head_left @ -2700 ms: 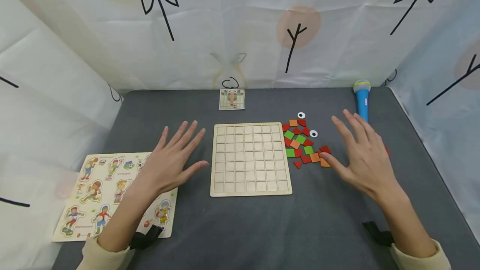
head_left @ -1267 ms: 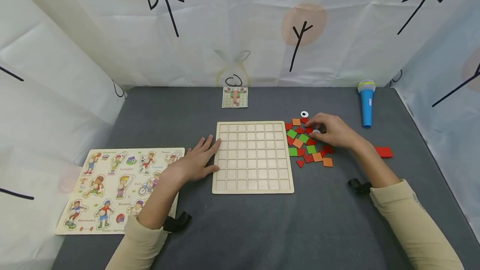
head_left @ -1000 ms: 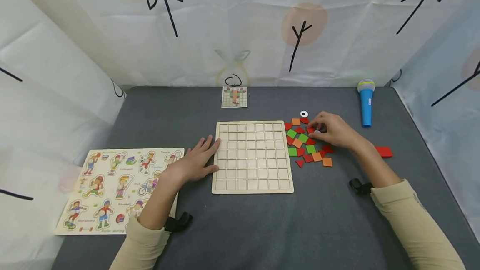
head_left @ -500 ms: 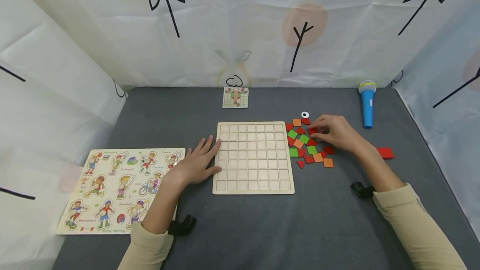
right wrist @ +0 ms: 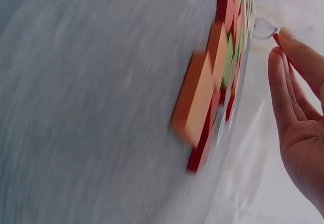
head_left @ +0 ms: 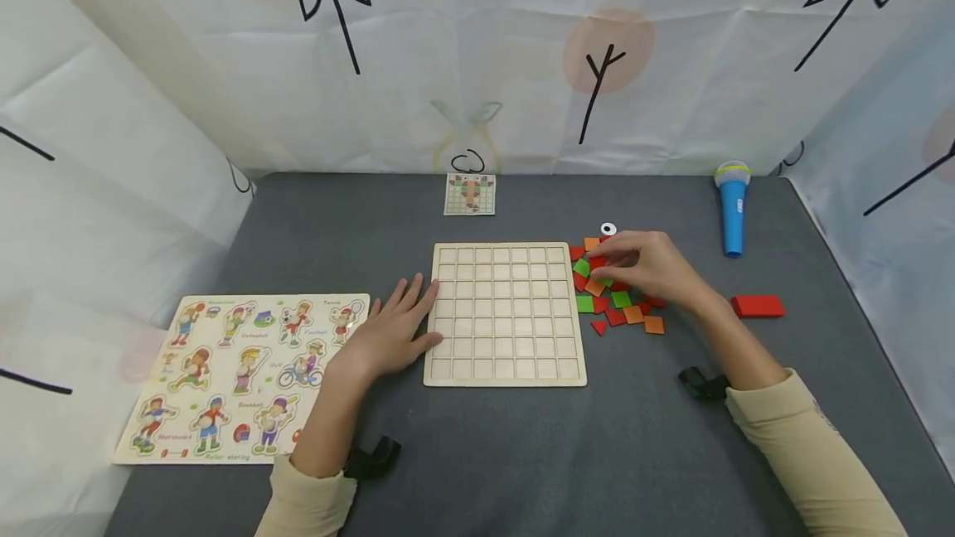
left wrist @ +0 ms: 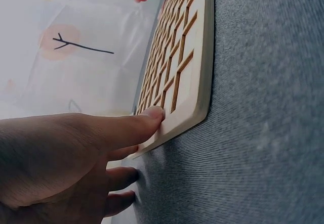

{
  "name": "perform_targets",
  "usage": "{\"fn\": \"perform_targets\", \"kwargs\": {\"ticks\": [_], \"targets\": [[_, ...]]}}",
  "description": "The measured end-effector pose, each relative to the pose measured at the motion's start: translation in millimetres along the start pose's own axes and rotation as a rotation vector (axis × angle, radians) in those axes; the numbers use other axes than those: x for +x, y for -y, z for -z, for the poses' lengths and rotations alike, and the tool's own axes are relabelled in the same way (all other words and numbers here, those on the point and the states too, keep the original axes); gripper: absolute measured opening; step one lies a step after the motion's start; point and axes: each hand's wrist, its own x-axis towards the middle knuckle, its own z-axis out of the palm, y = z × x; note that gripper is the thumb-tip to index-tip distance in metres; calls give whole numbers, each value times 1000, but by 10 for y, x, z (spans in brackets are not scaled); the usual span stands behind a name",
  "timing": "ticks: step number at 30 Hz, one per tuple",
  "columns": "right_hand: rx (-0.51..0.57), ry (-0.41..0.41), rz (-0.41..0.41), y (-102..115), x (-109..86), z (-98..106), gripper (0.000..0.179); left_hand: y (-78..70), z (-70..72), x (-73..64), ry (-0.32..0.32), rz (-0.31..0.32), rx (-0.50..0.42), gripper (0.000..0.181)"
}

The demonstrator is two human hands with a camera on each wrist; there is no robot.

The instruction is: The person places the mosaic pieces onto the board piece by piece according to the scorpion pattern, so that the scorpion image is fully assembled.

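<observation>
**Left hand [left wrist: 76, 158] spread on a grid board [left wrist: 187, 82], right hand [right wrist: 302, 143] pinching a red tile [right wrist: 276, 38]**

Right wrist view: thumb and finger pinch the tile in the air, apart from the loose tiles [right wrist: 195, 102]; its full outline is hard to make out. A light hold near one edge should leave it easy to turn, and carrying it high should spare its neighbours a knock.

Left wrist view: the thumb rests on the board's rim, the fingers unfurled and gripping nothing. Gentle downward pressure there should stop the board sliding; fingertips are best kept off the cells.

Head view: the tile hand is over the heap just right of the board. Grey cloth [head_left: 477, 454] covers the tabletop. Beyond the board lies a pattern card [head_left: 470, 195]; to its left, a sports inlay puzzle [head_left: 224, 388]; to its right, past the heap, a red block [head_left: 758, 307], with a blue toy microphone [head_left: 734, 210] farther back. White printed curtains [head_left: 477, 48] stand behind the board and on both sides.
</observation>
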Motion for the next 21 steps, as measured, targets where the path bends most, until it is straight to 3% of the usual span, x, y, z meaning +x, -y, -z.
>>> {"fn": "perform_targets", "kwargs": {"ticks": [8, 21], "targets": [[87, 98, -21, 93, 175, -176, 32, -7, -23, -21, -18, -9, -28, 82], [-25, 214, 2, 185, 404, -307, 28, 12, -50, -14, -27, -13, -41, 82]]}}
